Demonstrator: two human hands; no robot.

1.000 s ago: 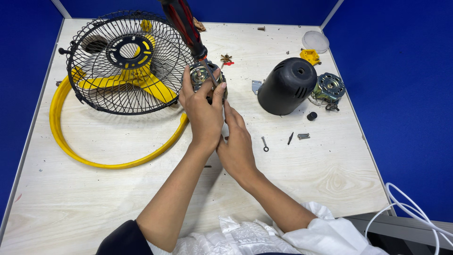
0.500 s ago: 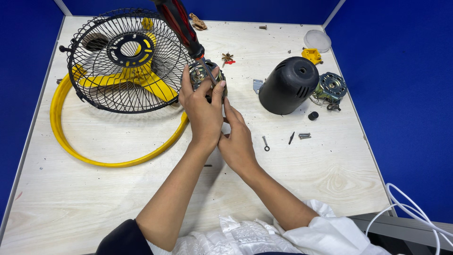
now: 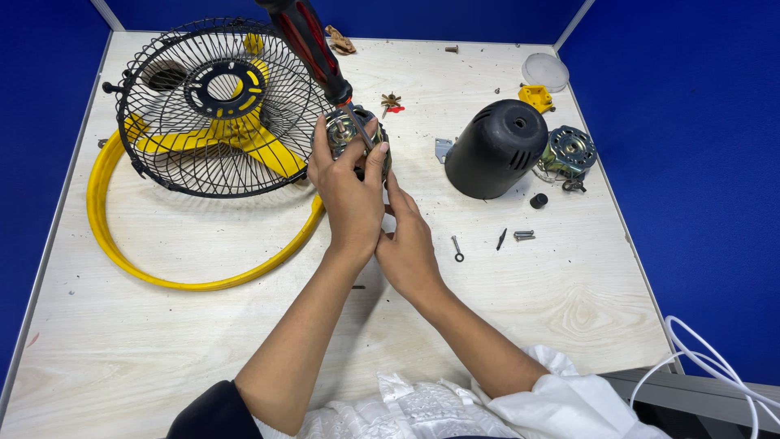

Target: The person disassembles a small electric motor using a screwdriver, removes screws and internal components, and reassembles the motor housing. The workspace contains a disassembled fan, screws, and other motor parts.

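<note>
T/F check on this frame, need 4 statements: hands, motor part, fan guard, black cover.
1. The left hand grips a metal motor part. True.
2. The black motor cover sits inside the fan guard. False: it lies on the table, right of the hands, apart from the guard.
3. A red-and-black screwdriver points down at the motor part. True.
4. The right hand rests on the yellow ring. False: it is tucked against the left hand.
</note>
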